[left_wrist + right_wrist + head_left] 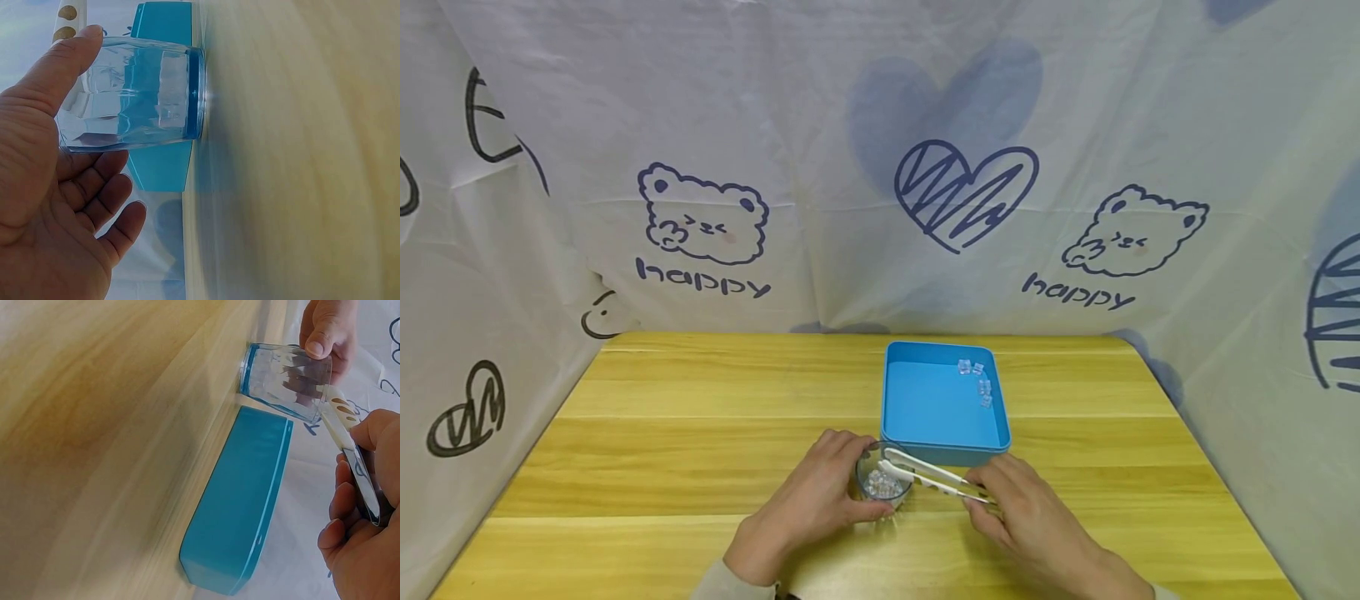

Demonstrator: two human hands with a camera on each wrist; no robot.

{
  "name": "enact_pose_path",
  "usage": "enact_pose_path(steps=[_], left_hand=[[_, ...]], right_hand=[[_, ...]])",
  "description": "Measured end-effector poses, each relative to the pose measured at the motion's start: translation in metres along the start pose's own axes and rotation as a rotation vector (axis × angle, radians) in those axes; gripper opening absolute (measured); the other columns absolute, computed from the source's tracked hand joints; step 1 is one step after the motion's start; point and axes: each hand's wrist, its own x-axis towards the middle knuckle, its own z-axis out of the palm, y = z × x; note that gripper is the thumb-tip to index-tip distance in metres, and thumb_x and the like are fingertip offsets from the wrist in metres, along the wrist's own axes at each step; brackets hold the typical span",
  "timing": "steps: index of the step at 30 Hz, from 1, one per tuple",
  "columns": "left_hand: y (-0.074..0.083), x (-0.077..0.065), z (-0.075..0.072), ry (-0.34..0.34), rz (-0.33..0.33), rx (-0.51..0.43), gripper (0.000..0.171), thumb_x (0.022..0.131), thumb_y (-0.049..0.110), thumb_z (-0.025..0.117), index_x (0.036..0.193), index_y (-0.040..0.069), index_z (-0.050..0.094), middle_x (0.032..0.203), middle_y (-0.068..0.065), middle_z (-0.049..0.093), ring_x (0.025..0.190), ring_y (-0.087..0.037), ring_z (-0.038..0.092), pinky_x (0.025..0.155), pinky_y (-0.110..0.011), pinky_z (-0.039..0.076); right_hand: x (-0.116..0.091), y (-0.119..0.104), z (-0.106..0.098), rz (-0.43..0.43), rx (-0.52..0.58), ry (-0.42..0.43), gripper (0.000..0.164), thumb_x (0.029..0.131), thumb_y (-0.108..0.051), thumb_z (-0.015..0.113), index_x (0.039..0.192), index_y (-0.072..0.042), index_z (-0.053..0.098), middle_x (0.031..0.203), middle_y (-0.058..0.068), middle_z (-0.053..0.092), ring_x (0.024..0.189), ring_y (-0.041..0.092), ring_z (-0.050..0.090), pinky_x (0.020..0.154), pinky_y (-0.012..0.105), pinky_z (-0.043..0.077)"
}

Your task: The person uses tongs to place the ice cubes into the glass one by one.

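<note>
A clear glass point(904, 493) stands upright on the table, with several small clear cubes point(880, 485) in its bottom. My left hand point(820, 492) holds it near the rim, thumb on the near side and fingers on the far side. In my right hand point(1030, 517) I grip tongs with metal handles point(362, 487) and white, holed tips point(917, 468). Those tips reach over the rim into the glass's mouth. In the left wrist view the glass point(156, 94) shows a thick bluish base, and my lower fingers stay off it. Whether the tongs pinch a cube I cannot tell.
Just behind the glass and tongs sits a shallow blue box point(940, 408). Several clear cubes point(985, 387) lie along its right side. The wooden table point(700, 417) is bordered by a white printed cloth point(820, 167) at the back and sides.
</note>
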Motion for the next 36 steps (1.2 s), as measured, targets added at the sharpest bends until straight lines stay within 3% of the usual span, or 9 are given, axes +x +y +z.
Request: enact_pose_path(steps=[9,36], left_hand=[[0.0003,0.0006,0.0003,0.005,0.007,0.000,0.086,0.080,0.053,0.090,0.144,0.004,0.059,0.133,-0.007,0.065,0.120,-0.022,0.054,0.110,-0.047,0.051],[0.0007,0.0010,0.0005,0.003,0.002,0.004,0.086,0.080,0.053,0.089,0.144,0.004,0.059,0.133,-0.009,0.065,0.123,-0.026,0.056,0.113,-0.050,0.048]], right_hand=[[-0.0009,0.0002,-0.0006,0.009,0.003,-0.005,0.017,0.093,-0.012,0.075,0.107,-0.016,0.066,0.096,-0.012,0.061,0.088,0.003,0.051,0.073,0.023,0.050],[-0.0007,0.0025,0.0001,-0.016,0.029,0.016,0.009,0.099,-0.016,0.071,0.106,-0.013,0.067,0.095,-0.008,0.063,0.087,0.005,0.052,0.073,0.024,0.049]])
